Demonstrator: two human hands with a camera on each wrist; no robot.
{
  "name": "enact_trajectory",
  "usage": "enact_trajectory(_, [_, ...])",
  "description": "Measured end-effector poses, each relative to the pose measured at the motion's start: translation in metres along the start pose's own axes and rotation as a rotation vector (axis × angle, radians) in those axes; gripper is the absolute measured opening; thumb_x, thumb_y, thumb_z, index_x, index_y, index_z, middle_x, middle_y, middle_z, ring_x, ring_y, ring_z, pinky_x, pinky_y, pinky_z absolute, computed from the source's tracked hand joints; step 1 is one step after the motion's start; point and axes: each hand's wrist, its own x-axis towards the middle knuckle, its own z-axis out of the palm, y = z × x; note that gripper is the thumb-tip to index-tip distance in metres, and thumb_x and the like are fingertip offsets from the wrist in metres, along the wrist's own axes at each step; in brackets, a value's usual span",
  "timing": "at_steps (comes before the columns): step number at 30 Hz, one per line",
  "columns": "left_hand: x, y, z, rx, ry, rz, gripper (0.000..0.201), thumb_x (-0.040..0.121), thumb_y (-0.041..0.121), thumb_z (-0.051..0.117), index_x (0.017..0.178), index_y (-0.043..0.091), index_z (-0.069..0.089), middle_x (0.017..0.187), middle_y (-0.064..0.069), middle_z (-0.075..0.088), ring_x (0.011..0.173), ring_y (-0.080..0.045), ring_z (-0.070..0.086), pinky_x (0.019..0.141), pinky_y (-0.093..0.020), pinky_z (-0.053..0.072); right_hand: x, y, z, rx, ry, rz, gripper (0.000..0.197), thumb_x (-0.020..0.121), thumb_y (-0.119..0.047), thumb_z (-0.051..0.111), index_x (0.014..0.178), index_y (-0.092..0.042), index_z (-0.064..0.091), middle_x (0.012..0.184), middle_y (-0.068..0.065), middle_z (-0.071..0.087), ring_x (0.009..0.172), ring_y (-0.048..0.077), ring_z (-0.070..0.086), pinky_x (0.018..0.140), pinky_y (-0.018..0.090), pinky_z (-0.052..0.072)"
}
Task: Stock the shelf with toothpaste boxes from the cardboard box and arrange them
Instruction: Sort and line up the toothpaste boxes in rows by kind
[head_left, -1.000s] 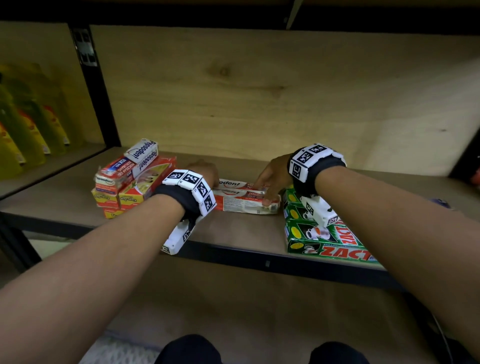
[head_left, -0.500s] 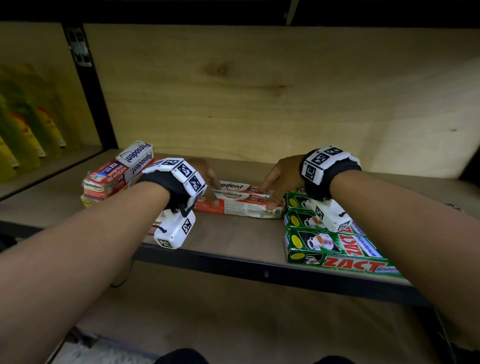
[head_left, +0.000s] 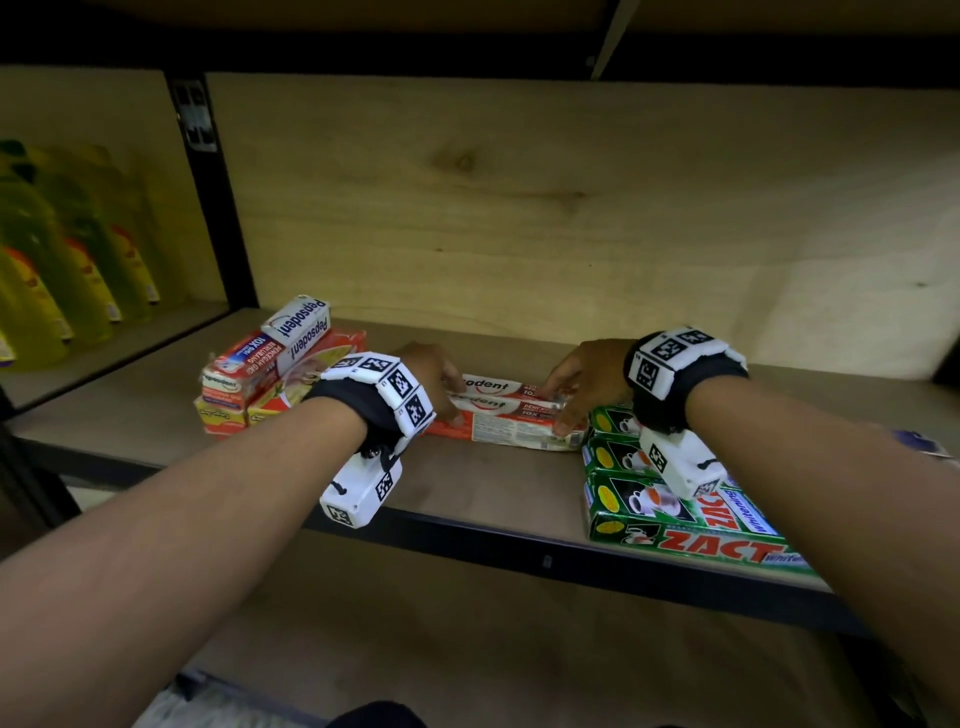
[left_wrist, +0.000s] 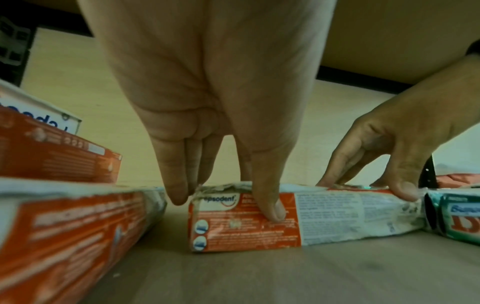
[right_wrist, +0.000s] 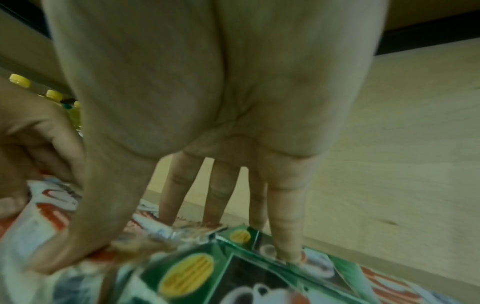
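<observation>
Two hands are on the same pair of red-and-white Pepsodent boxes, which lie lengthwise side by side in the middle of the shelf, a bit back from its front edge. Left hand grips the left end: in the left wrist view the thumb presses on the front face and the other fingers drop down over the end and back, so it's pinching them. Right hand does the same at the right end, thumb on the front edge, fingers reaching over the top to the back; its little finger touches the nearest green box. Both hands are half curled round the boxes, not flat

That right end sits just beside a row of green Zact boxes running to the shelf's front right edge. Toward the left edge there's a messy stack of Pepsodent boxes, one white box tilted on top. Yellow bottles stand in the next bay on the left, past the black upright
</observation>
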Motion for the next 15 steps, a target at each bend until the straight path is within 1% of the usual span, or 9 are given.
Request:
enact_trajectory(2, [-0.007, 0.001, 0.003, 0.024, 0.012, 0.015, 0.056, 0.084, 0.035, 0.075, 0.136, 0.023, 0.058, 0.141, 0.001, 0.055, 0.122, -0.018, 0.055, 0.087, -0.017, 0.039, -0.007, -0.001, 0.004, -0.014, 0.037, -0.001, 0.056, 0.076, -0.049, 0.08, 0.128, -0.033, 0.065, 0.132, -0.011, 0.061, 0.124, 0.014, 0.053, 0.097, 0.025, 0.037])
enact_trajectory(3, [-0.011, 0.002, 0.004, 0.041, 0.023, 0.023, 0.056, 0.086, 0.035, 0.071, 0.138, 0.024, 0.056, 0.142, 0.001, 0.054, 0.123, -0.018, 0.055, 0.092, -0.019, 0.04, -0.01, -0.003, 0.006, -0.026, 0.054, 0.001, 0.056, 0.077, -0.05, 0.079, 0.128, -0.033, 0.065, 0.132, -0.01, 0.061, 0.123, 0.015, 0.054, 0.096, 0.024, 0.038])
enact_trajectory(5, [-0.02, 0.0, 0.002, 0.074, 0.057, 0.036, 0.052, 0.089, 0.034, 0.066, 0.138, 0.024, 0.056, 0.142, 0.001, 0.053, 0.123, -0.02, 0.054, 0.099, -0.024, 0.043, -0.015, -0.007, 0.008, -0.059, 0.085, 0.006, 0.054, 0.077, -0.052, 0.079, 0.126, -0.032, 0.066, 0.13, -0.009, 0.062, 0.12, 0.015, 0.056, 0.098, 0.025, 0.042])
enact_trajectory(6, [-0.025, -0.002, 0.0, 0.079, 0.076, 0.045, 0.049, 0.088, 0.035, 0.065, 0.136, 0.024, 0.058, 0.141, 0.0, 0.054, 0.122, -0.02, 0.055, 0.1, -0.026, 0.044, -0.017, -0.01, 0.009, -0.076, 0.098, 0.011, 0.051, 0.079, -0.05, 0.078, 0.125, -0.032, 0.067, 0.13, -0.009, 0.062, 0.119, 0.016, 0.057, 0.1, 0.028, 0.045])
enact_trajectory(8, [-0.037, -0.007, -0.006, 0.081, 0.113, 0.065, 0.044, 0.087, 0.036, 0.066, 0.129, 0.023, 0.064, 0.134, 0.0, 0.06, 0.116, -0.02, 0.058, 0.095, -0.025, 0.045, -0.019, -0.019, 0.01, -0.098, 0.121, 0.012, 0.039, 0.085, -0.041, 0.074, 0.122, -0.031, 0.068, 0.129, -0.007, 0.063, 0.117, 0.017, 0.058, 0.099, 0.03, 0.047])
enact_trajectory(10, [-0.049, -0.015, -0.016, 0.092, 0.14, 0.068, 0.035, 0.087, 0.036, 0.066, 0.12, 0.024, 0.069, 0.125, 0.001, 0.065, 0.108, -0.019, 0.061, 0.087, -0.022, 0.044, -0.02, -0.03, 0.01, -0.089, 0.142, 0.004, 0.029, 0.09, -0.032, 0.069, 0.119, -0.032, 0.068, 0.13, -0.007, 0.062, 0.116, 0.018, 0.059, 0.097, 0.028, 0.047])
enact_trajectory(12, [-0.062, -0.028, -0.026, 0.1, 0.17, 0.043, 0.028, 0.088, 0.037, 0.065, 0.113, 0.027, 0.072, 0.119, 0.004, 0.068, 0.105, -0.019, 0.062, 0.086, -0.023, 0.046, -0.02, -0.044, 0.009, -0.073, 0.163, -0.018, 0.025, 0.09, -0.03, 0.067, 0.114, -0.035, 0.07, 0.13, -0.008, 0.061, 0.115, 0.018, 0.059, 0.097, 0.027, 0.047])
enact_trajectory(15, [-0.081, -0.052, -0.042, 0.108, 0.262, -0.003, 0.028, 0.087, 0.04, 0.06, 0.111, 0.032, 0.072, 0.116, 0.004, 0.069, 0.102, -0.019, 0.064, 0.083, -0.024, 0.048, -0.018, -0.067, 0.008, -0.072, 0.18, -0.064, 0.02, 0.09, -0.034, 0.067, 0.109, -0.037, 0.071, 0.126, -0.01, 0.061, 0.112, 0.015, 0.058, 0.097, 0.026, 0.046])
